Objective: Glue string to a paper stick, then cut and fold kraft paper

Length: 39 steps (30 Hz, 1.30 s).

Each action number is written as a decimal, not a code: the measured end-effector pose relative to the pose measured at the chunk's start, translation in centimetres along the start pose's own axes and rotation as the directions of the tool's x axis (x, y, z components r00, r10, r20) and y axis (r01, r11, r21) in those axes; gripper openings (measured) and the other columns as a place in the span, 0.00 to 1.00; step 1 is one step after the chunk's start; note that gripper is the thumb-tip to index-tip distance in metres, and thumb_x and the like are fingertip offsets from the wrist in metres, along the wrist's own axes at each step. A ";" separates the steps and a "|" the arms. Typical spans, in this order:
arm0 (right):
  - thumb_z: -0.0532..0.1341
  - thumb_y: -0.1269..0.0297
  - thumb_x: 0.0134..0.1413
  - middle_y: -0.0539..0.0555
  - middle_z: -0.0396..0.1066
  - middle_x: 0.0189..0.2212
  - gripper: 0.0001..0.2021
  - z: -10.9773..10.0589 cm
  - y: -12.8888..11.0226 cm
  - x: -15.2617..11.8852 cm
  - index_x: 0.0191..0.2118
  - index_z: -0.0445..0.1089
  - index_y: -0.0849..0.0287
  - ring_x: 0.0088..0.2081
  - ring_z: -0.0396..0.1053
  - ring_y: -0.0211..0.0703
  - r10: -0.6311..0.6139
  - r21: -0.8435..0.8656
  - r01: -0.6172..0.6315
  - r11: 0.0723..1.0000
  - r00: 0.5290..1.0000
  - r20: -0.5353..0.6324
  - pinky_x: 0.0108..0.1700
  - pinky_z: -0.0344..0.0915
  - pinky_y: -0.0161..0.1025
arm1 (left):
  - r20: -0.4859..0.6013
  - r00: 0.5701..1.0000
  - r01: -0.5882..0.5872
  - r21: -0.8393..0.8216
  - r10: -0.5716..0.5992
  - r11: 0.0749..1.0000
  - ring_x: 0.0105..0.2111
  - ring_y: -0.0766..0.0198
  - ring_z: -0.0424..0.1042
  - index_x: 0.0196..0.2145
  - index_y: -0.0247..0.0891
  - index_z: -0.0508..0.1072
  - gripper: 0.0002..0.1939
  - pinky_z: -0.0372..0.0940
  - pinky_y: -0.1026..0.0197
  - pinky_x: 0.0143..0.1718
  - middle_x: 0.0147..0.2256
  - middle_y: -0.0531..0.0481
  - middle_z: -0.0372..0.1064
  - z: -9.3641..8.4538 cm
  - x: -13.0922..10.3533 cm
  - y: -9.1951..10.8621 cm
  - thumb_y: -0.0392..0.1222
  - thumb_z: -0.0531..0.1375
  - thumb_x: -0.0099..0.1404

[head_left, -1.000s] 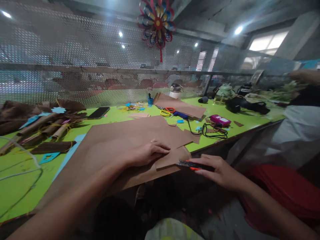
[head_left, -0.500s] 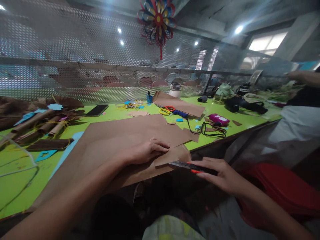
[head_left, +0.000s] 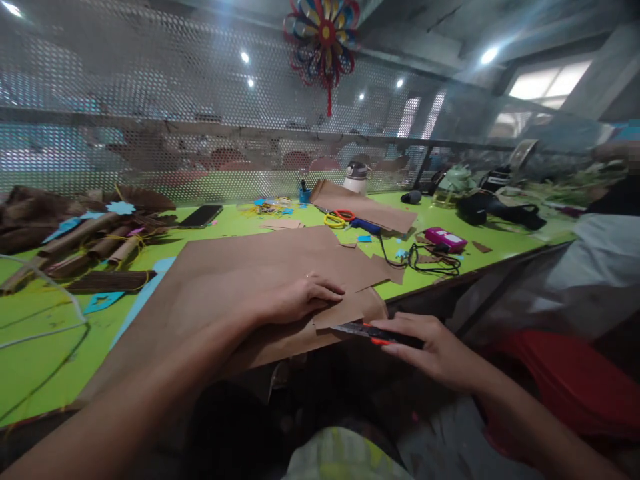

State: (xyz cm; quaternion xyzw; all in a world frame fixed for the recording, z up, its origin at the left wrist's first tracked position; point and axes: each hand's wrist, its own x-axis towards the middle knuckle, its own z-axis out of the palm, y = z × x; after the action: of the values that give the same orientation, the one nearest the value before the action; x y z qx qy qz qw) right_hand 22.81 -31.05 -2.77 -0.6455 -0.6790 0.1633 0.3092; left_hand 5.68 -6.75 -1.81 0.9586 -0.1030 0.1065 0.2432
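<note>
A large sheet of brown kraft paper point(head_left: 240, 267) lies over the table's front edge. My left hand point(head_left: 310, 295) rests flat on it, fingers stretched out to the right. In my right hand point(head_left: 433, 343) is a black and red utility knife point(head_left: 373, 331), its blade pointing left. The blade lies along the lower edge of a small paper flap point(head_left: 345, 315), just in front of my left fingers. I cannot tell whether the blade is inside the fold.
Scissors point(head_left: 337, 219), a blue glue gun point(head_left: 367, 227) with a black cable and a pink box point(head_left: 445, 240) lie behind the paper. A phone point(head_left: 201, 216) and rolled brown paper pieces point(head_left: 120, 247) are at the left. A red stool point(head_left: 575, 380) stands at the right.
The knife has slid slightly left along the flap's edge with my right hand. My left hand stays on the paper. The whole view has shifted a little.
</note>
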 end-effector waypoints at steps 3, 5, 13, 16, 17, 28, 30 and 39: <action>0.60 0.63 0.60 0.55 0.75 0.44 0.15 0.5 -0.8 1.3 0.53 0.72 0.54 0.45 0.71 0.44 -0.034 0.032 0.034 0.999 0.999 -0.003 0.49 0.64 0.38 | -0.003 1.000 -0.003 -0.004 0.003 1.000 0.54 0.58 0.65 0.51 0.41 0.73 0.16 0.57 0.51 0.57 0.53 0.42 0.70 0.0 0.0 0.0 0.40 0.51 0.71; 0.61 0.62 0.59 0.56 0.76 0.45 0.15 0.9 -1.2 1.9 0.51 0.72 0.56 0.46 0.72 0.45 -0.039 0.040 0.039 0.998 0.999 -0.010 0.50 0.64 0.39 | -0.007 1.000 0.001 -0.013 -0.001 1.000 0.54 0.58 0.65 0.50 0.40 0.74 0.16 0.56 0.52 0.57 0.52 0.41 0.70 -0.1 0.0 0.2 0.41 0.51 0.71; 0.61 0.58 0.59 0.55 0.76 0.42 0.17 0.7 -2.5 -0.4 0.53 0.71 0.50 0.41 0.73 0.45 -0.052 0.083 0.042 0.996 0.991 0.123 0.45 0.68 0.40 | -0.023 0.999 0.035 -0.066 -0.037 0.997 0.53 0.58 0.66 0.49 0.42 0.75 0.14 0.57 0.51 0.57 0.51 0.43 0.71 0.0 -0.1 0.6 0.39 0.53 0.70; 0.62 0.57 0.58 0.54 0.75 0.43 0.17 -0.3 -2.2 -0.3 0.52 0.72 0.49 0.43 0.72 0.45 -0.045 0.115 0.039 0.993 0.998 0.043 0.47 0.68 0.40 | -0.048 0.996 0.063 -0.140 -0.070 0.988 0.52 0.58 0.67 0.47 0.41 0.76 0.13 0.60 0.53 0.55 0.51 0.42 0.71 -0.4 -0.4 0.6 0.39 0.55 0.68; 0.61 0.56 0.57 0.54 0.75 0.44 0.17 -0.8 -1.8 0.1 0.52 0.73 0.50 0.43 0.72 0.46 -0.019 0.122 0.023 0.992 0.999 -0.039 0.47 0.68 0.41 | -0.052 0.994 0.086 -0.182 -0.097 0.979 0.51 0.58 0.68 0.46 0.40 0.76 0.13 0.61 0.54 0.54 0.50 0.42 0.72 -0.6 -0.5 0.6 0.39 0.56 0.67; 0.60 0.60 0.53 0.47 0.63 0.18 0.24 -3.6 3.4 14.7 0.54 0.67 0.67 0.19 0.57 0.34 0.241 0.139 -0.206 0.969 0.916 -0.320 0.21 0.55 0.33 | -0.215 0.860 0.332 -0.454 -0.463 0.827 0.38 0.61 0.72 0.43 0.32 0.71 0.21 0.68 0.56 0.41 0.39 0.44 0.72 0.3 -0.6 -0.6 0.39 0.68 0.52; 0.62 0.62 0.51 0.48 0.65 0.19 0.24 -2.8 3.4 18.2 0.54 0.67 0.67 0.19 0.59 0.35 0.222 0.102 -0.200 0.975 0.925 -0.309 0.23 0.57 0.33 | -0.253 0.858 0.355 -0.335 -0.446 0.873 0.39 0.60 0.71 0.43 0.33 0.71 0.20 0.67 0.56 0.41 0.41 0.44 0.69 0.3 -0.6 -0.3 0.39 0.68 0.52; 0.59 0.61 0.57 0.59 0.74 0.36 0.13 -1.9 1.6 22.7 0.40 0.74 0.65 0.40 0.67 0.47 0.037 -0.149 -0.064 0.987 0.983 -0.182 0.41 0.61 0.38 | -0.240 0.864 0.386 -0.249 -0.443 0.888 0.32 0.65 0.67 0.37 0.36 0.69 0.13 0.65 0.62 0.34 0.35 0.50 0.66 0.0 -0.6 0.7 0.36 0.65 0.52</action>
State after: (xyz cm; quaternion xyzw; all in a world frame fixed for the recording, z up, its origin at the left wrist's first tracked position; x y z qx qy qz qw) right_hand 25.82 -9.00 2.37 -0.6967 -0.6425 0.0594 0.3135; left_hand 4.94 -7.24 -1.61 0.9038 0.1334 0.1803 0.3645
